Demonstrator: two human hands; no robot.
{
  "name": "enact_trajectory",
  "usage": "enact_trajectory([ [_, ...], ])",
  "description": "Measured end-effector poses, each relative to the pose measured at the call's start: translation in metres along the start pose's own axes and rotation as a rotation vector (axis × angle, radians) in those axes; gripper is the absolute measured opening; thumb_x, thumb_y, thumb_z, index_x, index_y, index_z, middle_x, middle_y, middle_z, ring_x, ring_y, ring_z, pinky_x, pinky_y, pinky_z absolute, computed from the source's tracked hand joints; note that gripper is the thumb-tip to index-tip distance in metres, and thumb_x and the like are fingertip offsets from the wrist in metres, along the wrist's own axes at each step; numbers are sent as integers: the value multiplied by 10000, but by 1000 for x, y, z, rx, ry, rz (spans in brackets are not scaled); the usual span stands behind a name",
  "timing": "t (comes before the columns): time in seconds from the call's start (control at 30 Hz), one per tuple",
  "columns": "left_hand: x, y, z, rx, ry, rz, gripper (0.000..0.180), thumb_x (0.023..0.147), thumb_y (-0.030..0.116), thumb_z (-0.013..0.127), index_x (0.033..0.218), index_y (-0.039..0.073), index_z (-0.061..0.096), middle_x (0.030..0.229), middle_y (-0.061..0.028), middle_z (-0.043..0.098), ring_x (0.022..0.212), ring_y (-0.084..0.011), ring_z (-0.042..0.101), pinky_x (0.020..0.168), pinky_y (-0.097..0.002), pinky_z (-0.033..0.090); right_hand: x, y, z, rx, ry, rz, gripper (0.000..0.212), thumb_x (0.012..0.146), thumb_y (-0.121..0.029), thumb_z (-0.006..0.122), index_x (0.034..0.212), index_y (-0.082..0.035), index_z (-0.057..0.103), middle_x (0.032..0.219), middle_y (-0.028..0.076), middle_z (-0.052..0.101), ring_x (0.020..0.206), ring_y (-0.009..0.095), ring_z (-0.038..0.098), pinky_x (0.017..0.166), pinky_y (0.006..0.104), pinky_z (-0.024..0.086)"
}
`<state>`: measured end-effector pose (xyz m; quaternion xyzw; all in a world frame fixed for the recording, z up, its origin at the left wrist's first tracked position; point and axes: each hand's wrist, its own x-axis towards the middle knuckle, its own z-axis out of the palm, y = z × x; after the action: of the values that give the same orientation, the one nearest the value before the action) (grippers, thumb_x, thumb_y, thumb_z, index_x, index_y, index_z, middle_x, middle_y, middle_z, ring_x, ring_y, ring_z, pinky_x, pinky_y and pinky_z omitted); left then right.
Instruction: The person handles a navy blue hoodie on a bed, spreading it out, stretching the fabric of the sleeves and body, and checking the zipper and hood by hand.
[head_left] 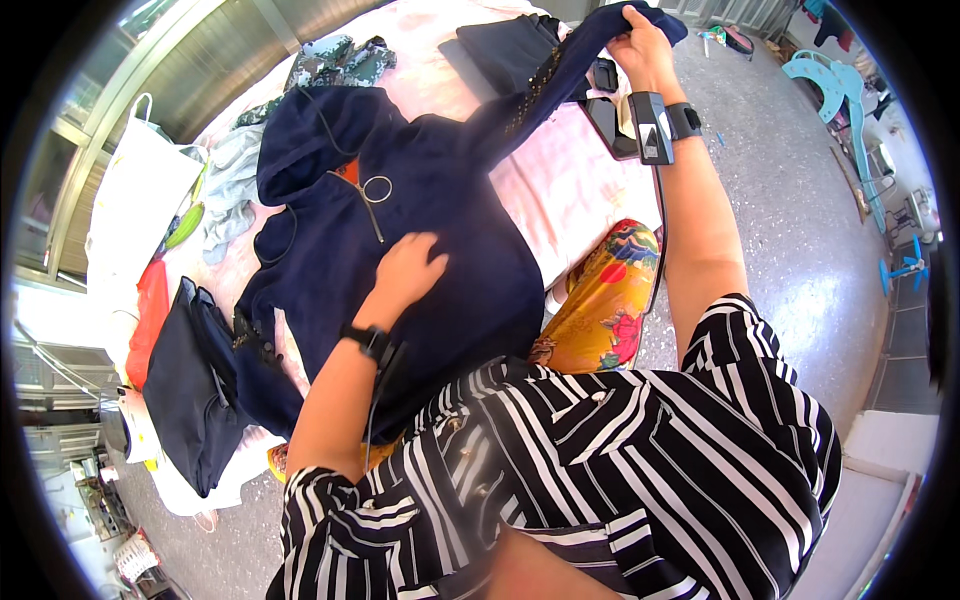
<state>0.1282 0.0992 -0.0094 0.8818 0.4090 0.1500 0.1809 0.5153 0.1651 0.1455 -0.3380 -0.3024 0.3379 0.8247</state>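
Note:
A navy hooded sweatshirt [450, 250] lies spread over the pink bedding in front of me. It has a short zipper with a large ring pull [377, 189] at the neck, and its hood [325, 140] points to the far left. My right hand [642, 45] grips the end of one sleeve [545, 85], which stretches out to the far right and carries gold studs. On the chest, below the zipper, rests my left hand [408, 268], fingers partly spread and nothing gripped. The other sleeve runs down at the left, partly beside dark folded cloth.
Dark folded trousers [188, 390] lie at the left, near a red bag [150, 312]. Grey cloth [232, 185] and a camouflage garment [340, 65] are beyond the hood. A black phone [608, 125] lies by my right wrist. Black folded cloth [500, 55] is at the back.

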Motion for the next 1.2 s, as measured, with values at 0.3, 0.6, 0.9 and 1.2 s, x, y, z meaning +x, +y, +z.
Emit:
enact_trajectory([
  [0.3,113,66,32,58,140,-176,361,684,266,611,931,30,493,958,-156,515,865,-319,524,715,-391,444,-2,10,15,75,-27,41,174,800,-123,512,632,-88,487,518,14,422,453,135,420,415,269,343],
  [0.6,122,31,68,120,211,17,260,689,77,496,948,81,513,847,-147,529,762,-333,547,663,-418,445,16,3,-86,-1708,-164,-847,171,774,-160,522,869,-23,559,760,127,597,723,255,582,642,367,446],
  [0.9,139,54,88,346,7,281,147,650,120,507,760,66,588,866,-71,535,890,-243,491,714,-393,391,83,81,-272,-986,-75,-346,154,847,-88,438,920,42,478,875,115,536,836,248,539,766,380,446],
  [1.2,132,47,78,297,-222,121,281,651,206,516,883,56,568,996,-82,529,1040,-247,432,851,-410,326,9,40,-34,45,-120,-59,64,768,-18,552,815,10,519,745,64,558,688,194,569,657,316,482],
])
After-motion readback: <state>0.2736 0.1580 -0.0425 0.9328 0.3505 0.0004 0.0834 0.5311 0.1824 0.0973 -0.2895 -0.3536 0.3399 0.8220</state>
